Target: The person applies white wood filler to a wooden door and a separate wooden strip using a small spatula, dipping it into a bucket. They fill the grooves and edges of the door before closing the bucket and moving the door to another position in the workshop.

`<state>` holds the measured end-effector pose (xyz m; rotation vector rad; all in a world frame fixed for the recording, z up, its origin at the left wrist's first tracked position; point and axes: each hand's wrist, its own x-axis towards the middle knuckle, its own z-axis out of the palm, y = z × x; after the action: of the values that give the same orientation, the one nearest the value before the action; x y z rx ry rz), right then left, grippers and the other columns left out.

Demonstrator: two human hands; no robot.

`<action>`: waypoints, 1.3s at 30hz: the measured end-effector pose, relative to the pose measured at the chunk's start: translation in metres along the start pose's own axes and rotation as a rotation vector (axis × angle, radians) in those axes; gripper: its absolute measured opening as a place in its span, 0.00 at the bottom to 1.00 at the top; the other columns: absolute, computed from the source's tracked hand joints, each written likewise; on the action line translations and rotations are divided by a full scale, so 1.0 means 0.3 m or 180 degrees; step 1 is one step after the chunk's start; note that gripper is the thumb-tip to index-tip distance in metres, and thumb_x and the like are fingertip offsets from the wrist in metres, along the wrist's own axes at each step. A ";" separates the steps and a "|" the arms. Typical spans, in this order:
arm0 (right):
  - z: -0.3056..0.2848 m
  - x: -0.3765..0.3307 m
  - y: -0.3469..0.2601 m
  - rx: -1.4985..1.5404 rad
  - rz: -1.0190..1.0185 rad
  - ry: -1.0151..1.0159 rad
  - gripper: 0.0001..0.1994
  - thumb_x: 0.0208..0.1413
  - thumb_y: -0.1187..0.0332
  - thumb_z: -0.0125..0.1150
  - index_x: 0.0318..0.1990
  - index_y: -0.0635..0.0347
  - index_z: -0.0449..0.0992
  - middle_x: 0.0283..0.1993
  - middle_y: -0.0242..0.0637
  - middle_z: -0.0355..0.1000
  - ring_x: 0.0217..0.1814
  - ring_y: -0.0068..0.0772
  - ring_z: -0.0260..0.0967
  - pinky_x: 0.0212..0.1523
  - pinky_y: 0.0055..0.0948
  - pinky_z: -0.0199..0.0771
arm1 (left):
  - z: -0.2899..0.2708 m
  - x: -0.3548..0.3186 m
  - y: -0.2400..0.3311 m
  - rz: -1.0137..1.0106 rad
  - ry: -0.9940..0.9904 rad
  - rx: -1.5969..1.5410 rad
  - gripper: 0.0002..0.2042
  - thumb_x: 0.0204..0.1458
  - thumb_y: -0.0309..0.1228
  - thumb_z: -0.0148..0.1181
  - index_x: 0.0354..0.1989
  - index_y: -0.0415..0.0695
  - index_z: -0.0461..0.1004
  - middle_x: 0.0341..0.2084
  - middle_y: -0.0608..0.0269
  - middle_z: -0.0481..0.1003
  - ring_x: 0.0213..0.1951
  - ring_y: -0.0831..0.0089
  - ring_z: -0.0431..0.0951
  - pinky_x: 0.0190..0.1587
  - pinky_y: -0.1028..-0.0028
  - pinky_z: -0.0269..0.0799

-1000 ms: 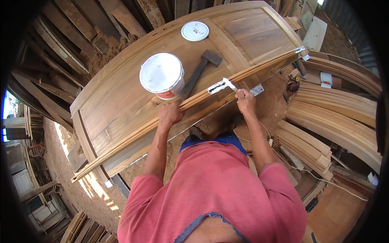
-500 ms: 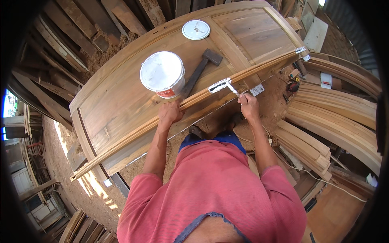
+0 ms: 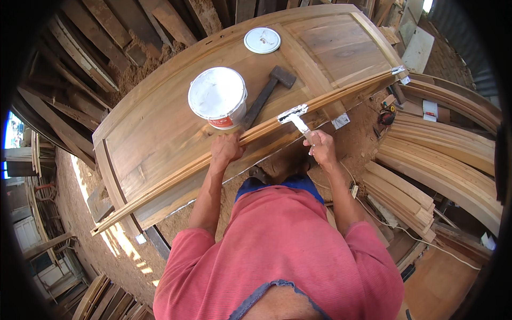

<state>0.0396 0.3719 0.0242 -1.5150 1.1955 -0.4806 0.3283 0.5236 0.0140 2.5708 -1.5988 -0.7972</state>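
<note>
Panel door: lying flat, spreading out beyond the left grip and the right grip. Looking like solid wood, so probably heavy and stiff.
Long rail: running crosswise over the near side of the door, passing through the left grip and just beyond the right one. Probably stiff but awkward for its length, so I'd be holding it mid-span, on bare wood.
White bucket: standing on the door just beyond the left grip, lid off. White stuff's showing inside; probably weighty, so hugging the sides beats pinching the rim.
Mallet: lying beyond and right of the left grip, handle end pointing back at it. Likely head-heavy; handle's the place.
Bucket lid: sitting farthest out from both grips, probably light.
Applicator: sticking out of the right grip toward the rail, can't tell if brush or stick. Likely light and slippery where coated, so the back end's best.
Left grip: folding over the rail, knuckles up, undersides hidden.
Right grip: closing round the applicator's back end, white smears showing on the fingers.
White paste: ringing a dark slot in the rail, beyond and left of the right grip.
</note>
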 end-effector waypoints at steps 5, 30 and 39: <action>-0.002 -0.013 0.037 0.0232 -0.0109 0.0267 0.18 0.68 0.63 0.46 0.42 0.71 0.78 0.30 0.40 0.78 0.19 0.24 0.69 0.21 0.24 0.71 | -0.003 0.005 0.000 -0.0012 -0.0087 -0.0010 0.26 0.49 0.44 0.69 0.57 0.52 0.74 0.40 0.46 0.81 0.43 0.48 0.82 0.46 0.53 0.76; -0.229 -0.007 -0.012 0.1493 -0.0200 0.0730 0.18 0.70 0.57 0.51 0.44 0.64 0.79 0.31 0.35 0.79 0.18 0.15 0.64 0.20 0.18 0.65 | -0.044 0.305 0.516 0.1282 0.1453 0.0498 0.55 0.35 0.37 0.77 0.75 0.57 0.48 0.58 0.50 0.65 0.54 0.50 0.67 0.56 0.54 0.62; -0.288 -0.020 0.011 0.1433 -0.0143 0.0833 0.19 0.70 0.57 0.49 0.43 0.64 0.79 0.31 0.35 0.79 0.18 0.16 0.64 0.20 0.18 0.64 | -0.028 0.327 0.568 0.1441 0.1882 0.0310 0.53 0.39 0.39 0.75 0.75 0.54 0.48 0.64 0.45 0.61 0.60 0.47 0.64 0.59 0.49 0.58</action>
<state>-0.0341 0.3348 0.0508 -1.1150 1.1552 -0.9337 0.2236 0.3573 0.0267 2.0597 -1.8959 0.0731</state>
